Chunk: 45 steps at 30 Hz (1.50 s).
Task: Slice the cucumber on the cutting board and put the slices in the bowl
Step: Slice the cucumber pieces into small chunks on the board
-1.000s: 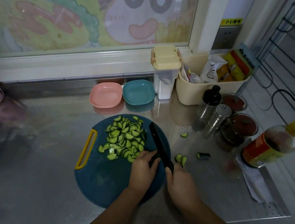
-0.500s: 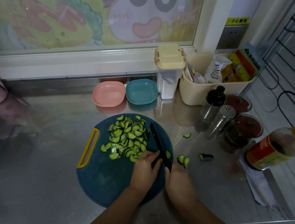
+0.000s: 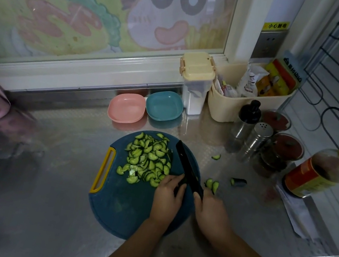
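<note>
My right hand [image 3: 210,210] grips the knife [image 3: 185,163], blade angled ahead, likely to cut clear of the slices [image 3: 147,158]; my left hand [image 3: 169,196] curls against it. Whether it holds anything, I cannot tell.

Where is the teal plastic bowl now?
Head view: the square teal plastic bowl sits at the back of the steel counter, between the pink plastic bowl on its left and the cream-lidded clear canister on its right.
</note>
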Each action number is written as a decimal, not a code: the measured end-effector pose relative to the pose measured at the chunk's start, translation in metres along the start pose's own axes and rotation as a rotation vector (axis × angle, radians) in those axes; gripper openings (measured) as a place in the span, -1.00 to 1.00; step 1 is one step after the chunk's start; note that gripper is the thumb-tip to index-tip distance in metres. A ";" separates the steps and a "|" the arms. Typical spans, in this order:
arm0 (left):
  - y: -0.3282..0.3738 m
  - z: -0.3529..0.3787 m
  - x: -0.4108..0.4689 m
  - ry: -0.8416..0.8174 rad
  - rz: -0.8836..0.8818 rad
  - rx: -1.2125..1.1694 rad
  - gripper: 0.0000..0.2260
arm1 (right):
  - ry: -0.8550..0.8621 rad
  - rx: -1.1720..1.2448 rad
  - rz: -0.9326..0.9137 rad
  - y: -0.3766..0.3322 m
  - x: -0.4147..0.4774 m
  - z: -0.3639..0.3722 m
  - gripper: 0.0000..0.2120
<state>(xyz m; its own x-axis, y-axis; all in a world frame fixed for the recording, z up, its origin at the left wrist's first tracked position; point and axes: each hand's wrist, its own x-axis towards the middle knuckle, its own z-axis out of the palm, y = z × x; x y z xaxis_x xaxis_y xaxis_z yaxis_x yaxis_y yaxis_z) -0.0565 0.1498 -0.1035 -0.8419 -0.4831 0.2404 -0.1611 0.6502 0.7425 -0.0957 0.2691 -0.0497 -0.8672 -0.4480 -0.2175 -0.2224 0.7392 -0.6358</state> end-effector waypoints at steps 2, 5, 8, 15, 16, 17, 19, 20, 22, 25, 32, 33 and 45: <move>-0.001 0.001 0.000 0.003 -0.007 -0.008 -0.76 | -0.009 -0.002 -0.009 -0.001 -0.004 -0.003 -0.70; 0.000 0.001 -0.001 0.007 -0.009 -0.002 -0.78 | -0.014 -0.032 -0.017 -0.001 -0.006 -0.006 -0.70; 0.001 0.000 -0.001 0.013 -0.003 0.005 -0.79 | -0.030 -0.062 -0.017 -0.003 -0.007 -0.007 -0.69; 0.001 -0.001 -0.001 0.017 -0.002 0.025 -0.82 | -0.034 -0.091 -0.023 0.000 -0.008 -0.005 -0.69; 0.001 -0.001 -0.001 0.015 0.000 0.029 -0.81 | -0.038 -0.121 -0.024 -0.002 -0.009 -0.005 -0.69; 0.001 -0.001 -0.001 0.012 0.005 0.035 -0.81 | -0.045 -0.158 -0.027 -0.003 -0.010 -0.005 -0.69; 0.000 -0.001 0.000 0.003 0.014 0.048 -0.81 | -0.042 -0.220 -0.032 -0.003 -0.009 -0.001 -0.68; -0.001 0.000 0.000 -0.001 0.014 0.053 -0.81 | -0.034 -0.232 -0.031 -0.002 -0.007 0.001 -0.68; -0.001 0.000 0.001 -0.009 0.008 0.055 -0.80 | -0.018 -0.292 -0.024 -0.002 -0.005 0.006 -0.70; -0.001 0.000 0.001 -0.010 0.001 0.051 -0.78 | 0.050 -0.367 -0.061 -0.001 -0.001 0.014 -0.79; 0.001 -0.001 -0.001 -0.002 -0.012 0.018 -0.79 | 0.014 -0.161 0.015 0.005 0.010 0.023 -0.67; 0.001 -0.001 -0.001 0.000 -0.015 0.013 -0.80 | 0.020 -0.167 0.015 0.003 0.009 0.021 -0.67; 0.001 -0.001 -0.002 -0.002 -0.027 -0.014 -0.82 | 0.014 -0.102 -0.027 0.006 -0.007 0.007 -0.71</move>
<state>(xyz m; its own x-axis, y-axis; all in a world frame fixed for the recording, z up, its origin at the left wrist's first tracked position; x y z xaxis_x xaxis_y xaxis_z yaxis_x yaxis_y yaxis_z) -0.0545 0.1509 -0.1033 -0.8387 -0.4987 0.2189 -0.1760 0.6286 0.7575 -0.0880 0.2728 -0.0570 -0.8665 -0.4616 -0.1903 -0.2892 0.7747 -0.5623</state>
